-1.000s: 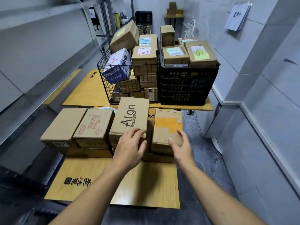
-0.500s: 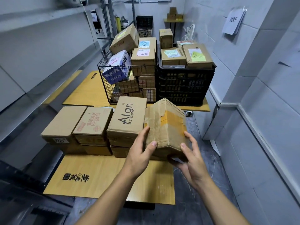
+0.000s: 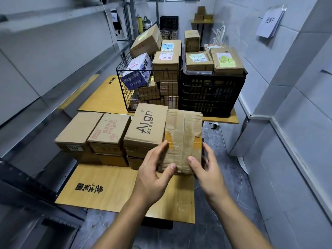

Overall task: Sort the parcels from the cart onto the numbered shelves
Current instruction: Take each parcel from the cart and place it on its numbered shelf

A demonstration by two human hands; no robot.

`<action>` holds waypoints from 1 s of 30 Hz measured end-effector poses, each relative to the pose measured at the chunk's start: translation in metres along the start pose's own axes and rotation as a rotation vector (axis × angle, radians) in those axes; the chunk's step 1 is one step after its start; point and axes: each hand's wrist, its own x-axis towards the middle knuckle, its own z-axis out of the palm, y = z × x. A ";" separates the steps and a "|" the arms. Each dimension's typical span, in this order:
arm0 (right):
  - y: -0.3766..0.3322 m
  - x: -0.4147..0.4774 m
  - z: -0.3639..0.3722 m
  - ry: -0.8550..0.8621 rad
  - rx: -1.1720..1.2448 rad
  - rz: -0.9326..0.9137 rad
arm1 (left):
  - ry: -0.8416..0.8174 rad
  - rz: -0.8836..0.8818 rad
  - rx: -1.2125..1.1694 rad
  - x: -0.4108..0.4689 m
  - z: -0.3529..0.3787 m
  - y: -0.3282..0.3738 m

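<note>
A worn, taped cardboard parcel is tipped up on its near edge at the right end of the front row of boxes. My left hand grips its lower left corner and my right hand holds its lower right side. Beside it on the left lies the "Algn" box, then a red-printed box and a plain box, all stacked on a low cart topped with a yellow board. Grey metal shelves run along the left.
Behind the front row stand a wire basket and a black plastic crate, both piled with labelled parcels, on a second yellow board. A tiled wall with a paper sign closes the right side. Grey floor runs between cart and wall.
Both hands took hold of the right-hand parcel, lifted it and turned it over. Its taped underside now faces me instead of the orange-taped top.
</note>
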 end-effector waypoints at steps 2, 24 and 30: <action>0.004 0.001 -0.002 0.014 0.137 0.042 | 0.003 -0.059 -0.187 0.000 -0.004 0.001; 0.007 -0.003 0.026 -0.155 -0.088 -0.200 | 0.242 -0.147 0.061 -0.040 -0.057 0.010; -0.005 -0.008 0.077 -0.327 -0.135 -0.143 | 0.396 -0.169 0.234 -0.070 -0.094 0.010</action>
